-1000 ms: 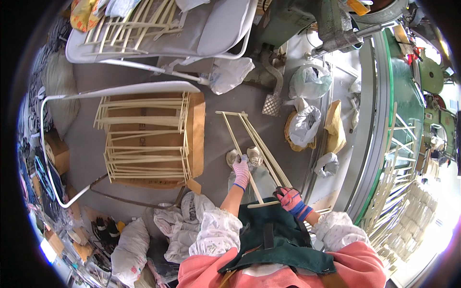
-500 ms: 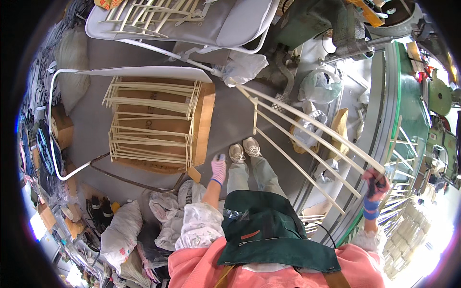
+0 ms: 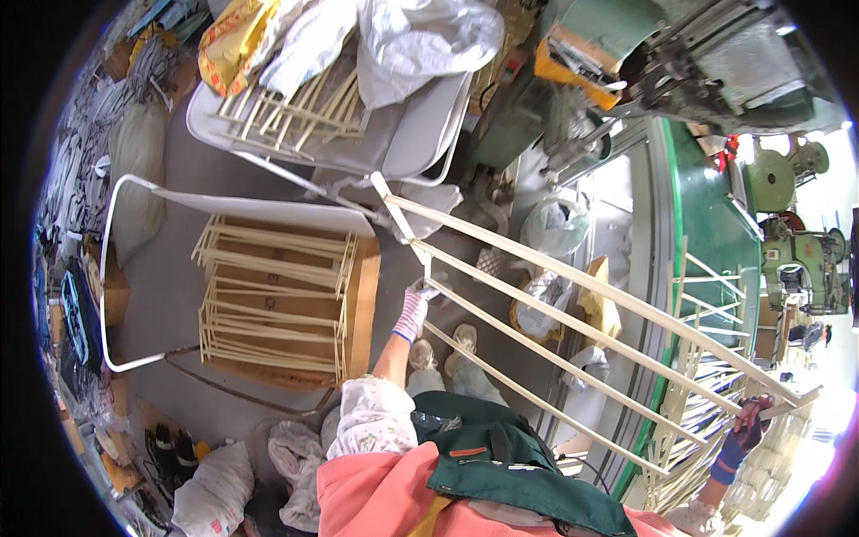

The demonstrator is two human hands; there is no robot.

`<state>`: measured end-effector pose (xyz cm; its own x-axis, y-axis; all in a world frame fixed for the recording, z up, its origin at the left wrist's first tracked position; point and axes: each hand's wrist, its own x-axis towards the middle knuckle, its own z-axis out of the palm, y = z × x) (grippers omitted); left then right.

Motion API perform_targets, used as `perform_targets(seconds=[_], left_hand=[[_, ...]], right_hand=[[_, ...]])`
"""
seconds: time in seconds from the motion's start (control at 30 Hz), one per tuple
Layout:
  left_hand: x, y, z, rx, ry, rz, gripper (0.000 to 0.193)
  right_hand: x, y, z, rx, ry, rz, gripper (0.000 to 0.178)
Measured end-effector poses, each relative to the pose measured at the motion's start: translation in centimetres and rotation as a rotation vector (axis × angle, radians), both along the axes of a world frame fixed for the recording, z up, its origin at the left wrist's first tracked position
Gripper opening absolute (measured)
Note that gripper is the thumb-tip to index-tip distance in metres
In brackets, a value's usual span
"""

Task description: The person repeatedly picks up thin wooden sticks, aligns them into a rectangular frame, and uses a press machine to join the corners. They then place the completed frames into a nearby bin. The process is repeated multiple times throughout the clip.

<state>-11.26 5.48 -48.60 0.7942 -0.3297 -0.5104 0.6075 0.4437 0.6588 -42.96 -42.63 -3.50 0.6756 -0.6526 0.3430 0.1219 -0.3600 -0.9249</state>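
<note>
Both of my hands hold a long cream-coloured slatted rack with several parallel bars, tilted across the space in front of me. My left hand, in a striped glove, is closed at the rack's left end, by its short crosspiece. At the far right end, my right hand, in a dark-palmed glove with a blue cuff, grips the other end. To the left of my left hand, similar cream racks lie stacked on a cardboard sheet or box beside a white tubular frame.
A grey folding chair at the back bears more cream pieces and plastic bags. Green machinery stands at the back right. A green-topped table lies right, with more racks near it. White sacks lie at lower left.
My left hand has moved up and taken hold of the rack's left end. The rack's right end has moved right and down with my right hand. The view has shifted.
</note>
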Motion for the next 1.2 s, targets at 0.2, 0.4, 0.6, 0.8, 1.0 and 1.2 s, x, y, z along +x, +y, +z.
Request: perform_targets(seconds=[0.2,0.4,0.6,0.8,1.0,1.2], left_hand=[[5.0,2.7,21.2,0.025,-0.328,-0.124,0.013],[2.8,3.9,40.8,0.522,-0.635,-0.019,0.023],[-0.9,-0.3,47.7,0.649,-1.036,-0.191,0.025],[-2.6,-3.9,47.5,0.957,-0.989,-0.564,0.035],[-2.0,-5.1,46.2,0.892,-0.846,-0.604,0.045],[-1.0,-7.4,45.6,0.907,-0.762,-0.571,0.04]], right_hand=[[-7.0,-6.2,-5.3,0.081,0.073,-0.199,0.016],[-13.0,-11.8,-13.5,0.619,0.566,-0.732,0.027],[-1.4,-5.6,-2.4,0.048,0.256,-0.165,0.025],[13.6,13.4,10.0,-0.532,0.454,0.644,0.038],[22.7,20.4,1.5,-0.837,0.416,0.879,0.076],[31.2,18.2,-2.1,-0.516,0.487,1.189,0.026]])
